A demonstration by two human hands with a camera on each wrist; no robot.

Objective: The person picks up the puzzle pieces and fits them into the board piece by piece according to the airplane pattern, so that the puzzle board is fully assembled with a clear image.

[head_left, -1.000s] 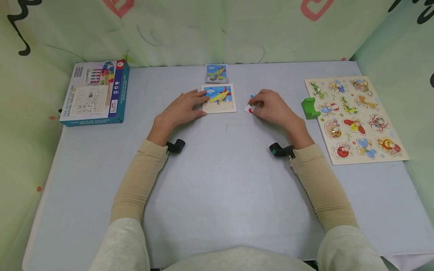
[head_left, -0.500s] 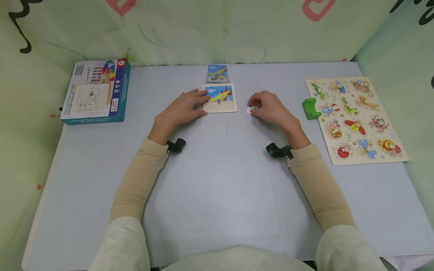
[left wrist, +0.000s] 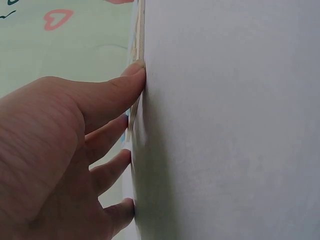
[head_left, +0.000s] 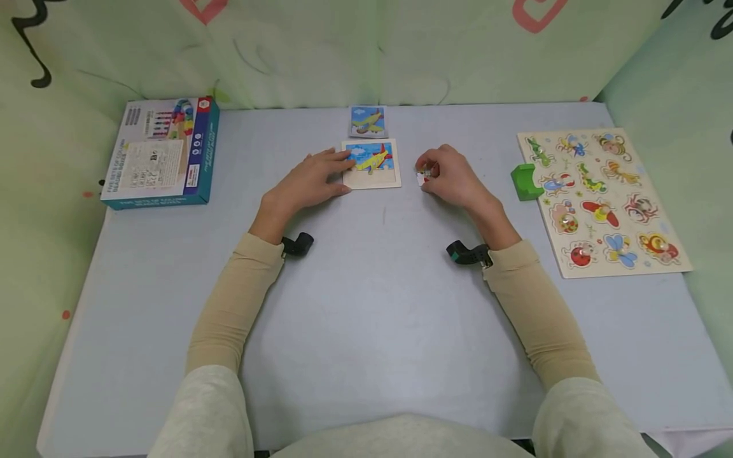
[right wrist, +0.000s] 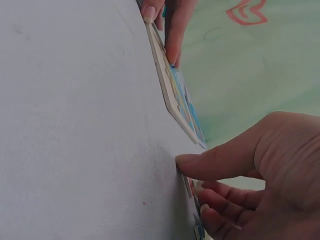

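A small wooden jigsaw puzzle [head_left: 372, 182] lies flat in the head view. Its upper part shows a yellow and red plane on blue sky; a bare wood strip runs along the front. My left hand [head_left: 309, 181] rests at its left side, fingers extended onto the picture and thumb at the front left corner. To the right, my right hand [head_left: 452, 176] pinches a puzzle piece [head_left: 422, 179] between thumb and fingers, low over the table and apart from the board. Most of the piece is hidden. Another piece [right wrist: 199, 232] shows under the right hand in the right wrist view.
A picture card [head_left: 368, 122] with the same plane lies just behind the puzzle. At the back left sits a boxed toy [head_left: 157, 156]. On the right lie a green block [head_left: 525, 182] and a large wooden board with insect and animal pieces [head_left: 607, 203].
My right hand has shifted slightly left, toward the puzzle, and the piece in its fingers has turned and shows less. My left hand stays in place on the board.
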